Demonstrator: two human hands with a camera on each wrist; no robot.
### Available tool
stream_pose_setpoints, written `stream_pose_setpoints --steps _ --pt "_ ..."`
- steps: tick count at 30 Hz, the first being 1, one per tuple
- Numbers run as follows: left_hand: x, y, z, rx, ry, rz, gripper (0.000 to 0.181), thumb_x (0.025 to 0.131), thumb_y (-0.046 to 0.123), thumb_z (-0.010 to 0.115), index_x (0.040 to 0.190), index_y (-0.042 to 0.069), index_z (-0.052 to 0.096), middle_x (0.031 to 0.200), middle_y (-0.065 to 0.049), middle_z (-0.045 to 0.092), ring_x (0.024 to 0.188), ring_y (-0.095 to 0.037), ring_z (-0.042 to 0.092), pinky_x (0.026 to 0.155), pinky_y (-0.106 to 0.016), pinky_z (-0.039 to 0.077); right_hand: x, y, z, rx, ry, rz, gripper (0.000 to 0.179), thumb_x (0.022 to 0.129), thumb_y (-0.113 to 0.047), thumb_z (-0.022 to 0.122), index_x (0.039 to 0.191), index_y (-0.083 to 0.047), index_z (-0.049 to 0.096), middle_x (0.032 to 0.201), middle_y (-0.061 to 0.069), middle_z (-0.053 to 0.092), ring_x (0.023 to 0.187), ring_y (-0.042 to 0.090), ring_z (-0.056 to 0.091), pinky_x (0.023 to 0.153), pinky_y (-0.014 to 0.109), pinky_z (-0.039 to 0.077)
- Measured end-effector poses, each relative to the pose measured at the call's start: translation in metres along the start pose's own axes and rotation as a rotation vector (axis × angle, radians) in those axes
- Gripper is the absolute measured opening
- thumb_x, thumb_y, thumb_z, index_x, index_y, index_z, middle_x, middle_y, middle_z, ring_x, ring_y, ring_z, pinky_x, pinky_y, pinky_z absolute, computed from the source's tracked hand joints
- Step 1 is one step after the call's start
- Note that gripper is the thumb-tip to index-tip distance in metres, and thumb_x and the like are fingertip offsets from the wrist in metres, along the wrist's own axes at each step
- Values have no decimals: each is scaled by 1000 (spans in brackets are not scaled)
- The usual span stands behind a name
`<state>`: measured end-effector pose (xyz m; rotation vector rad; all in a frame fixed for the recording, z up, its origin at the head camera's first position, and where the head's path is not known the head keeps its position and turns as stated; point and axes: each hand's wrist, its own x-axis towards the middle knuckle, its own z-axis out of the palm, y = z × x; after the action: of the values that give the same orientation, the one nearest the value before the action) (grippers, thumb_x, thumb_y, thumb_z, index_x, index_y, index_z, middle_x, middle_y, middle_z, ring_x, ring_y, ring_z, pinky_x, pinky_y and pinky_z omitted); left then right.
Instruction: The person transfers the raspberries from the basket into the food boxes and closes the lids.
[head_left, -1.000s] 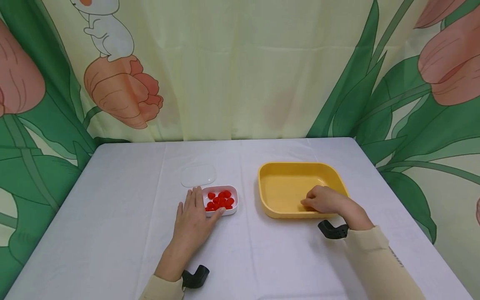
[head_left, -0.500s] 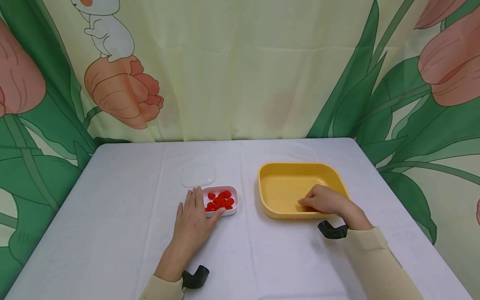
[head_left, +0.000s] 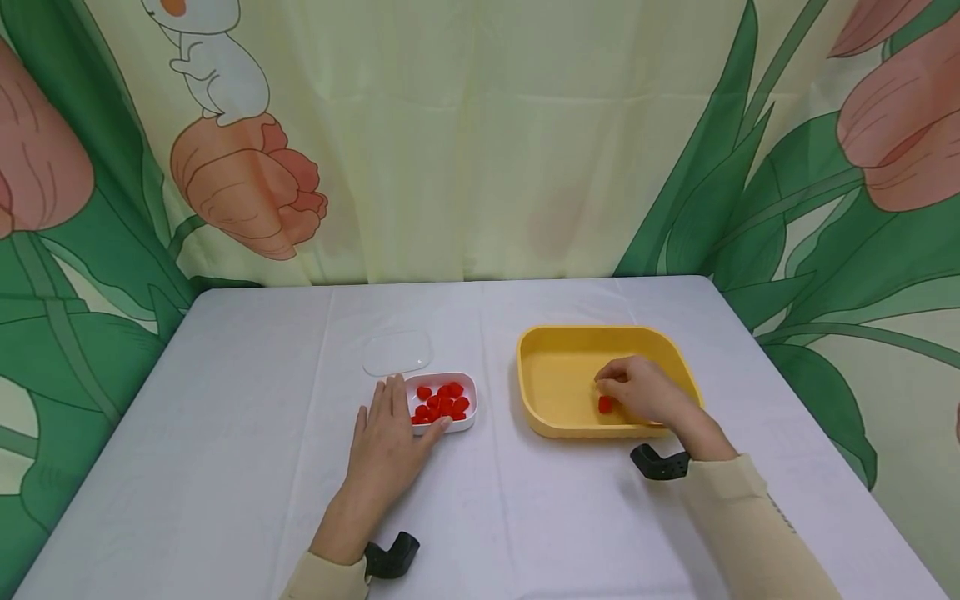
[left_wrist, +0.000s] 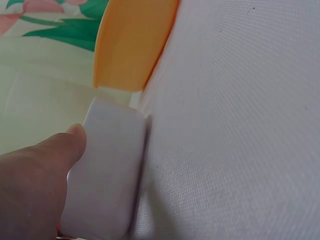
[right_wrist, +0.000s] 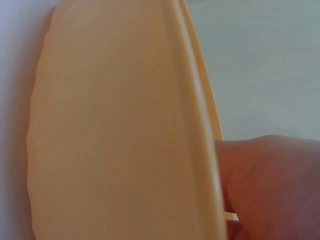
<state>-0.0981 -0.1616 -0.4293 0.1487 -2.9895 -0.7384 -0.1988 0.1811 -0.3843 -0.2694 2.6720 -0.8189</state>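
Observation:
My left hand (head_left: 386,442) lies against the left and near sides of a small white box (head_left: 468,422). Its fingers are straight, and the thumb reaches along the near rim. Several small red pieces (head_left: 445,402) lie inside the box. In the left wrist view, the thumb touches the top edge of the white box (left_wrist: 107,170). Over the yellow tray (head_left: 551,379) is my right hand (head_left: 641,387), with bent fingers. One red piece (head_left: 604,404) shows on the tray floor just below its fingertips. The tray wall (right_wrist: 115,125) hides those fingertips in the right wrist view.
A clear, thin lid (head_left: 397,352) lies flat behind the white box. White cloth (head_left: 247,417) covers the table. A printed curtain (head_left: 480,167) hangs beyond its far edge. Each wrist carries a black mount, such as the left one (head_left: 392,555).
My right hand has lifted slightly and shifted back from low in the tray, bringing a red piece into view beneath it. The left hand and white box stay in place.

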Motion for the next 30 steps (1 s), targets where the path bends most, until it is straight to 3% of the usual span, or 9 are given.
stream_pose_setpoints --steps 3,9,16,30 --pt "0 0 0 1 0 3 100 83 47 73 154 -3 24 159 -25 30 148 -44 26 115 -67 25 1 1 1 -1 10 10 22 97 -13 61 112 0 69 106 14 68 89 23 57 82 33 56" --pt "1 0 0 5 -1 19 98 86 50 69 154 -5 23 159 -26 30 149 -45 25 116 -67 25 3 2 4 -14 -35 25 17 92 -16 69 103 -3 69 90 7 66 79 19 55 71 28 48" --pt "1 0 -1 3 2 17 99 85 49 70 154 -5 23 158 -26 30 148 -45 25 115 -67 26 3 2 7 -3 -40 7 11 89 -11 72 95 -3 70 84 6 66 73 16 55 66 26 48" --pt "2 0 1 2 5 19 99 85 49 71 154 -4 24 158 -25 30 148 -45 26 114 -67 28 5 3 8 6 -51 -14 11 88 -1 69 99 -5 71 91 6 67 84 21 55 76 27 50"
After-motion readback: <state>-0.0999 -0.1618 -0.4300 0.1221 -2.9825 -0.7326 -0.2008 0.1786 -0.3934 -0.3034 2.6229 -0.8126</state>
